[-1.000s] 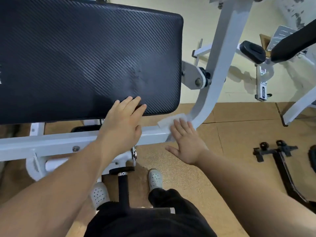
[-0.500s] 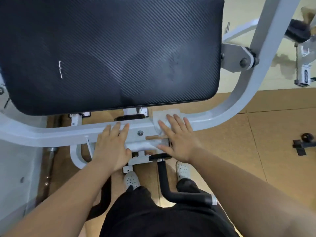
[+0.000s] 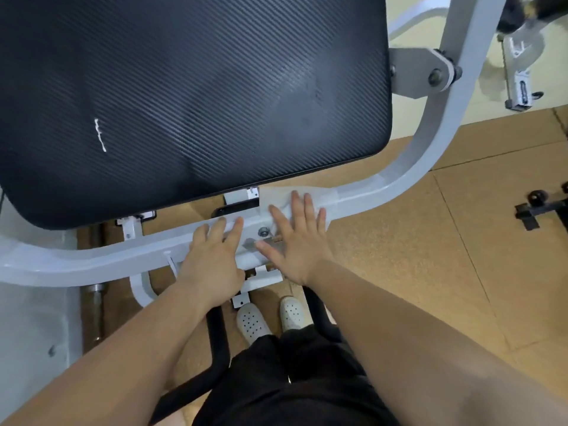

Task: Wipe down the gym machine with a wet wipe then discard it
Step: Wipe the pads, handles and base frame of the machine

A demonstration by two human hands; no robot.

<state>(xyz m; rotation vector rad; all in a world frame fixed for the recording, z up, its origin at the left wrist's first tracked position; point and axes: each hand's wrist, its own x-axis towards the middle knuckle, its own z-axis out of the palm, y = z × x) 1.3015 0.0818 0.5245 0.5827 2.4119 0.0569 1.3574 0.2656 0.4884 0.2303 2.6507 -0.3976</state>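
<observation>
The wet wipe [image 3: 273, 198] lies spread flat over the white frame bar [image 3: 92, 259] of the gym machine, just below the front edge of the black pad [image 3: 184, 87]. Its long side runs along the bar, left to right, rising slightly toward the right where the bar starts to bend upward. Its far edge folds over the back of the bar.

A second ago the wipe sat farther right, at the bend of the bar, and your left hand [image 3: 212, 259] rested on the front edge of the pad. Now the wipe is on the straighter middle stretch, just right of a bolt [image 3: 263, 231], and your left hand is down on the bar. Half a second ago both hands were already placed much as they are now.

Your right hand [image 3: 295, 244] presses the wipe with an open grip: fingers straight and fanned apart, palm down, thumb out to the left. Your left hand's grip is also open, fingers laid flat across the bar just left of the bolt, holding nothing. The two hands are near each other but not touching.
</observation>
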